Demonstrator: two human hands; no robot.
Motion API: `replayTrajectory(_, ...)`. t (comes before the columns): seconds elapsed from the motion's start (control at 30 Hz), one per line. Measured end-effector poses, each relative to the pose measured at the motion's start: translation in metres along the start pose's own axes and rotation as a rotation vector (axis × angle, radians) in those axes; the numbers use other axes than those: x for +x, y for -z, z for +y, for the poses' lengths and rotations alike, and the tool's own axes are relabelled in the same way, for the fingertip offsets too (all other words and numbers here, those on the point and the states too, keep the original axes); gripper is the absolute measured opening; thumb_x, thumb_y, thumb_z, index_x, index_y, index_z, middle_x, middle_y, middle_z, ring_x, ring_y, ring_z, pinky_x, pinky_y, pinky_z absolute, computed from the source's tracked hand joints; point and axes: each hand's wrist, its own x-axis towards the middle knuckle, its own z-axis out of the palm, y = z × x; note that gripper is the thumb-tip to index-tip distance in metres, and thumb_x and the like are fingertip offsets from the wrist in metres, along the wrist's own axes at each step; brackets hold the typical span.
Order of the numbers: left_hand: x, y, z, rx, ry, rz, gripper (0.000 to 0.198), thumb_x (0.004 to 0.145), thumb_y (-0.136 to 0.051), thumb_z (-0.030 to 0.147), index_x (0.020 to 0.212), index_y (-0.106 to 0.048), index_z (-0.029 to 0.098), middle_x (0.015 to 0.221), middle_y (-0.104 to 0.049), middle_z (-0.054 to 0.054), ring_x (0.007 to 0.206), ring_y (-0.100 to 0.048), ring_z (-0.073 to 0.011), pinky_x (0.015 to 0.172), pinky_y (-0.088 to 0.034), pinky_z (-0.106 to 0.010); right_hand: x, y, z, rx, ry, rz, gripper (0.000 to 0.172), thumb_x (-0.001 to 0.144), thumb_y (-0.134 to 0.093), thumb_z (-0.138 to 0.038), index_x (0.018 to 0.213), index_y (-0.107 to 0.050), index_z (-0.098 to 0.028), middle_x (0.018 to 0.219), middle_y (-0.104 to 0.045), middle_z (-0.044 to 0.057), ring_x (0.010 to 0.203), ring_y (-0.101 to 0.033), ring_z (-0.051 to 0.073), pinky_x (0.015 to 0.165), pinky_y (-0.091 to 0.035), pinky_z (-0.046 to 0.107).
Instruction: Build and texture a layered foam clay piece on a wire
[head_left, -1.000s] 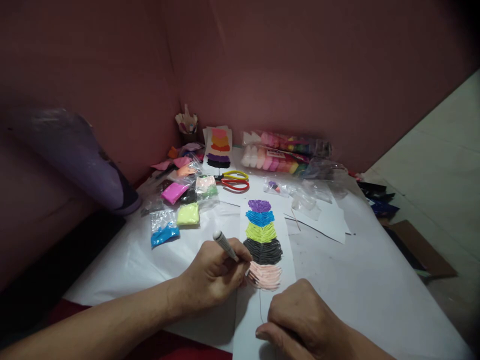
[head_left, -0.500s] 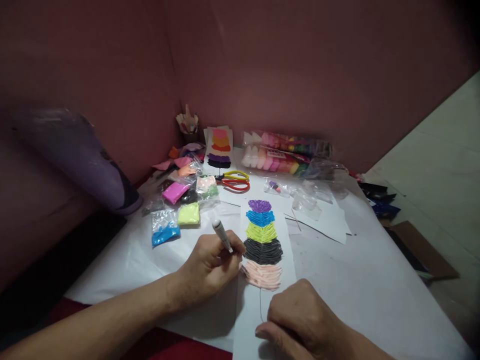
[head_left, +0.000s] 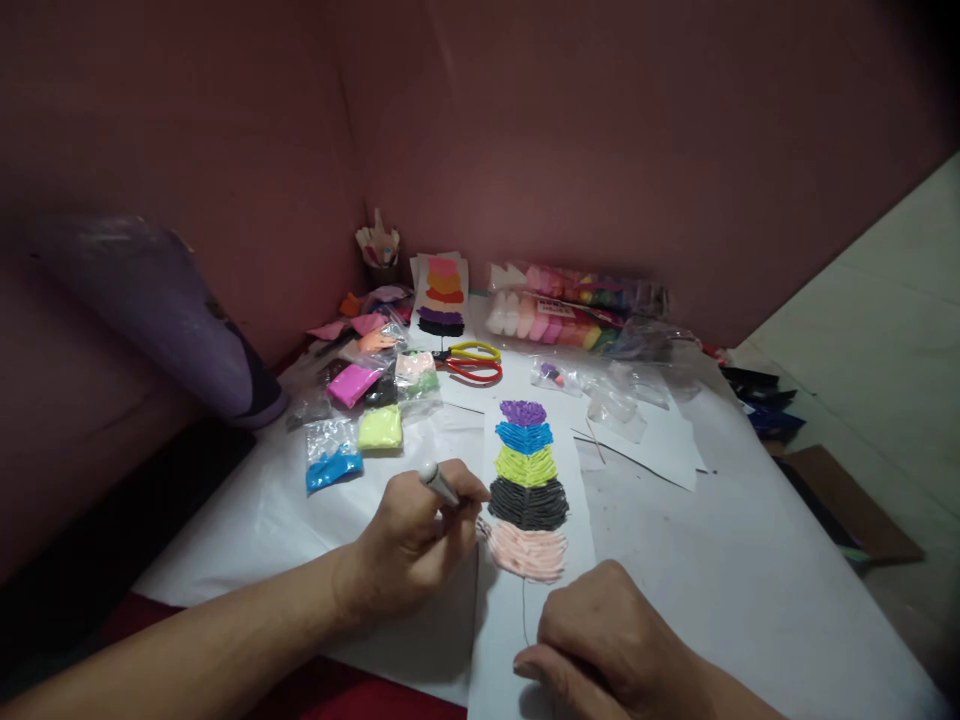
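Note:
My left hand is closed around a white pen-shaped tool. Its lower end points at the left edge of a pale pink ridged band. That band is the lowest of several on a white paper strip. Above it come a black band, a lime one, a blue one and a purple one. A thin drawn line runs down from the pink band. Beside that line my right hand rests on the strip with its fingers curled under; its palm is hidden.
Bags of coloured clay, one blue and one lime, lie at the left. Behind are scissors, a second banded sheet and a long clay pack. A thin stick lies right of the strip.
The tool in my left hand has tilted, with its upper end shifting slightly left and down. The right hand stays in place on the paper. The view has shifted slightly.

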Motion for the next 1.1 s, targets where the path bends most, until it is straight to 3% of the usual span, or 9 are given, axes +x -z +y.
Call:
replayTrajectory(0.2,-0.002,-0.002,0.004,-0.122,0.039,0.149,0.02,0.085,-0.047,0.001,0.093,-0.058,0.017,0.076,-0.055,-0.002,0.064,-0.052,-0.0098,0.057,-0.044,-0.023,0.0,-0.001,0.0,0.0,0.023,0.002,0.047,0.1,-0.038,-0.035,0.058,-0.053,-0.018,0.046,-0.054,-0.002,0.043,-0.049,0.008,0.047,-0.029,0.027)
replayTrajectory(0.33,-0.002,-0.004,0.009,-0.254,0.08,0.034,0.017,0.089,-0.044,0.005,0.094,-0.057,0.016,0.076,-0.056,-0.003,0.061,-0.054,-0.0094,0.053,-0.045,-0.022,0.0,0.0,0.001,-0.019,0.007,-0.011,0.047,0.1,-0.038,-0.033,0.058,-0.053,-0.018,0.047,-0.055,-0.002,0.043,-0.049,0.008,0.048,-0.03,0.027)
replayTrajectory(0.6,0.002,-0.004,0.013,-0.207,0.064,-0.122,0.013,0.088,-0.045,0.01,0.088,-0.058,0.014,0.071,-0.057,-0.004,0.059,-0.054,-0.0102,0.053,-0.047,-0.022,-0.002,-0.002,0.002,-0.021,0.007,0.001,0.048,0.101,-0.036,-0.034,0.058,-0.052,-0.019,0.046,-0.054,-0.002,0.042,-0.049,0.008,0.046,-0.029,0.027)
replayTrajectory(1.1,0.004,-0.002,0.009,-0.127,0.073,-0.154,0.015,0.083,-0.045,0.007,0.087,-0.057,0.015,0.068,-0.054,-0.001,0.057,-0.047,-0.0091,0.051,-0.042,-0.022,-0.002,-0.001,0.0,-0.037,-0.012,-0.015,0.049,0.101,-0.035,-0.035,0.057,-0.052,-0.02,0.046,-0.054,-0.002,0.042,-0.049,0.009,0.046,-0.031,0.028)
